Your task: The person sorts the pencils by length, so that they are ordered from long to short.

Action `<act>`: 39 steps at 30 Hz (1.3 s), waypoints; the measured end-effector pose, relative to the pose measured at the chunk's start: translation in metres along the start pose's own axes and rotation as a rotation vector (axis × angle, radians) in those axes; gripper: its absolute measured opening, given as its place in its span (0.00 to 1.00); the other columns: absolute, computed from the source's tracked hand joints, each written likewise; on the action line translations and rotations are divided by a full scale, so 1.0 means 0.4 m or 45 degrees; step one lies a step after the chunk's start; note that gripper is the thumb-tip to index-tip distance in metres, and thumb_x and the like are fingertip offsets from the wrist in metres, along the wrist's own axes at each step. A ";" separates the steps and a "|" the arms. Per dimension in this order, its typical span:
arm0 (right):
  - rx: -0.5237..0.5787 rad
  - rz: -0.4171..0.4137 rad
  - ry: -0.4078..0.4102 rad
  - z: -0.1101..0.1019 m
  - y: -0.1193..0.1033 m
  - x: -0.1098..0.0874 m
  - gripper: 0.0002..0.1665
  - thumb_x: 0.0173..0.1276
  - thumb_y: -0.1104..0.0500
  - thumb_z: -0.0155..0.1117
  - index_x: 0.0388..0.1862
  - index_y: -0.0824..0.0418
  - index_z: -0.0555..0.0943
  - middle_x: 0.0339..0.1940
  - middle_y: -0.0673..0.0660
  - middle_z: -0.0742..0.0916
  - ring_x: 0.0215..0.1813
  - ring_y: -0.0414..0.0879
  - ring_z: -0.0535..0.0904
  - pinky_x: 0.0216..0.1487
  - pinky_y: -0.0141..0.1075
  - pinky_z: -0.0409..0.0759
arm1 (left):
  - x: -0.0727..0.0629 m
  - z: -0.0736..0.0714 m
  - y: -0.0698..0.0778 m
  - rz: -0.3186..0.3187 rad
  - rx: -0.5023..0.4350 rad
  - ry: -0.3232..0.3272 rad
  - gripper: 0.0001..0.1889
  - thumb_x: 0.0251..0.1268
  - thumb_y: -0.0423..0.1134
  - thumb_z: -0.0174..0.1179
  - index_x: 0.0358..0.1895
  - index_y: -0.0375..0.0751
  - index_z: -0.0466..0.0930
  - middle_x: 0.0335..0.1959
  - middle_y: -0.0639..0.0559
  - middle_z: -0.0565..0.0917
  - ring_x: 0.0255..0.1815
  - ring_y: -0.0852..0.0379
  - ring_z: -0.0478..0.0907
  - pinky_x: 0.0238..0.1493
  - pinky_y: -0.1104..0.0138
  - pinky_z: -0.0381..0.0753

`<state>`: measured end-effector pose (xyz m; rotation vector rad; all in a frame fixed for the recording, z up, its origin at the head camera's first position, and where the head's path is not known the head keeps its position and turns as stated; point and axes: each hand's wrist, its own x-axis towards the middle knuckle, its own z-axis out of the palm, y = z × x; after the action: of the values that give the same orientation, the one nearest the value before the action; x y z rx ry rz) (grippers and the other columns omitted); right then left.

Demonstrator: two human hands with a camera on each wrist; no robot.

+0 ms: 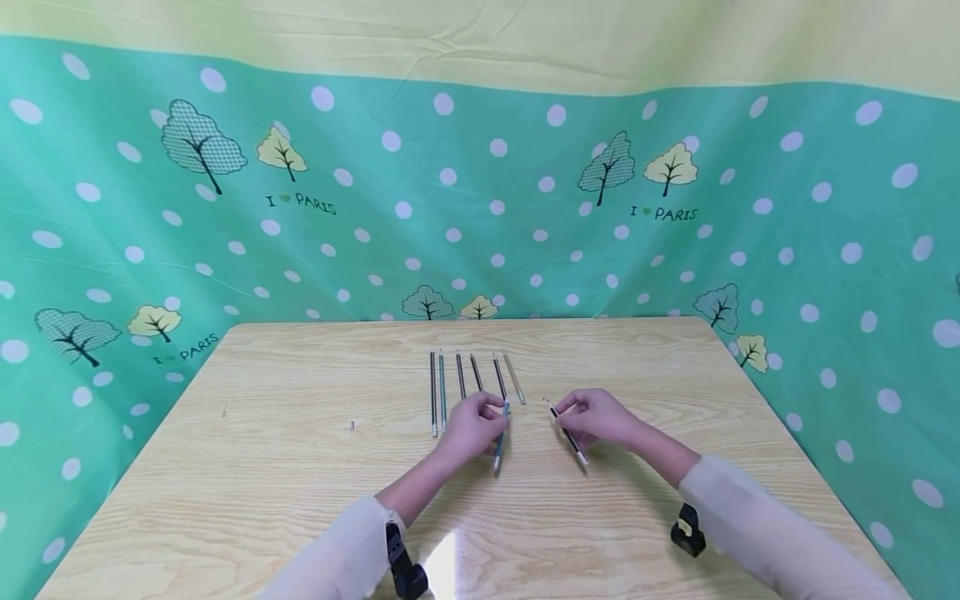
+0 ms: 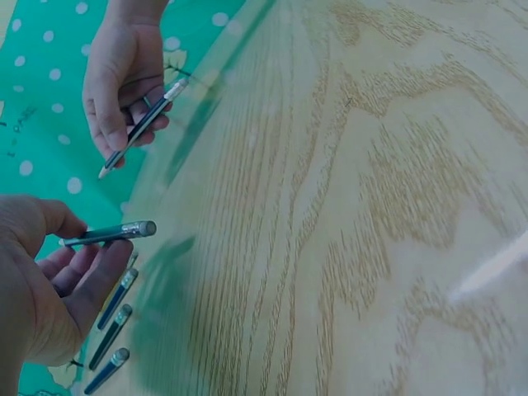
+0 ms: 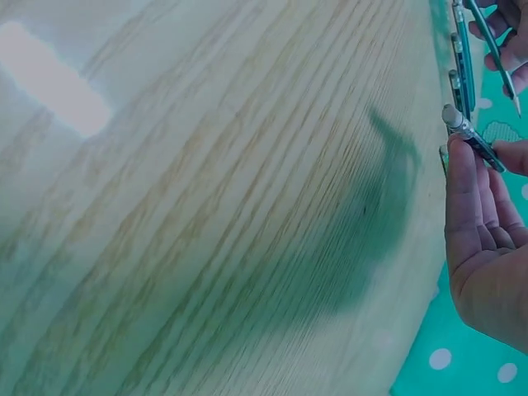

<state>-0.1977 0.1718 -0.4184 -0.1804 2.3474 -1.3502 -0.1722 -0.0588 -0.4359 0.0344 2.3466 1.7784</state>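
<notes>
My left hand (image 1: 474, 427) pinches a teal pencil (image 1: 501, 446) between thumb and fingers, its eraser end toward me. In the left wrist view this pencil (image 2: 115, 233) lies across the fingertips. To the right, my right hand (image 1: 596, 415) pinches a dark pencil (image 1: 572, 442), its point up and left and its white eraser toward me. That same pencil (image 3: 470, 136) shows in the right wrist view. Beyond the left hand lie several pencils in a spaced row: a dark one (image 1: 432, 392), a teal one (image 1: 442, 387) and a tan one (image 1: 513, 377) among them. The left hand overlaps some lower ends.
A small pale bit (image 1: 352, 426) lies left of the row on the wooden table (image 1: 300, 500). A green dotted curtain (image 1: 450, 208) hangs behind the table and along its sides. Bright glare marks the table near the left sleeve (image 1: 337, 550).
</notes>
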 end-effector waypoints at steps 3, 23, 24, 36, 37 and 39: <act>0.023 0.004 0.007 0.007 -0.008 0.001 0.17 0.62 0.62 0.63 0.48 0.69 0.76 0.25 0.54 0.81 0.22 0.42 0.77 0.27 0.37 0.85 | 0.000 -0.007 -0.003 -0.005 -0.024 0.009 0.17 0.57 0.32 0.60 0.51 0.35 0.74 0.37 0.45 0.79 0.27 0.53 0.81 0.26 0.64 0.86; 0.206 0.007 0.047 0.066 -0.043 0.022 0.19 0.61 0.63 0.63 0.50 0.70 0.74 0.23 0.55 0.82 0.21 0.42 0.79 0.25 0.36 0.85 | -0.016 -0.042 -0.005 -0.018 -0.124 0.066 0.21 0.56 0.32 0.61 0.55 0.36 0.72 0.38 0.42 0.78 0.27 0.50 0.81 0.26 0.61 0.87; 0.213 -0.001 0.041 0.068 -0.049 0.020 0.19 0.61 0.64 0.63 0.50 0.71 0.74 0.23 0.55 0.82 0.21 0.42 0.79 0.25 0.37 0.85 | -0.017 -0.042 -0.005 -0.019 -0.126 0.072 0.21 0.56 0.32 0.61 0.55 0.36 0.72 0.38 0.42 0.78 0.27 0.50 0.81 0.26 0.61 0.87; 0.237 -0.024 0.052 0.109 -0.060 0.034 0.18 0.61 0.63 0.63 0.49 0.69 0.75 0.22 0.54 0.82 0.21 0.42 0.79 0.24 0.35 0.85 | -0.023 -0.044 -0.021 -0.015 -0.160 0.107 0.22 0.56 0.33 0.61 0.55 0.35 0.71 0.38 0.42 0.79 0.27 0.52 0.81 0.26 0.62 0.87; 0.245 -0.024 0.054 0.111 -0.059 0.036 0.18 0.61 0.63 0.64 0.49 0.68 0.75 0.22 0.54 0.82 0.21 0.42 0.79 0.24 0.35 0.85 | -0.023 -0.044 -0.022 -0.014 -0.168 0.108 0.22 0.56 0.33 0.61 0.55 0.34 0.70 0.38 0.41 0.79 0.27 0.52 0.81 0.26 0.62 0.87; 0.255 -0.031 0.060 0.117 -0.059 0.037 0.18 0.61 0.63 0.64 0.49 0.69 0.75 0.22 0.55 0.82 0.21 0.43 0.79 0.24 0.35 0.85 | -0.024 -0.043 -0.025 -0.012 -0.184 0.113 0.22 0.56 0.33 0.61 0.56 0.34 0.70 0.39 0.41 0.79 0.28 0.51 0.82 0.27 0.61 0.87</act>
<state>-0.1936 0.1176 -0.4234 -0.1188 2.2356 -1.6066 -0.1647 -0.0793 -0.4395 -0.0775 2.2647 1.9787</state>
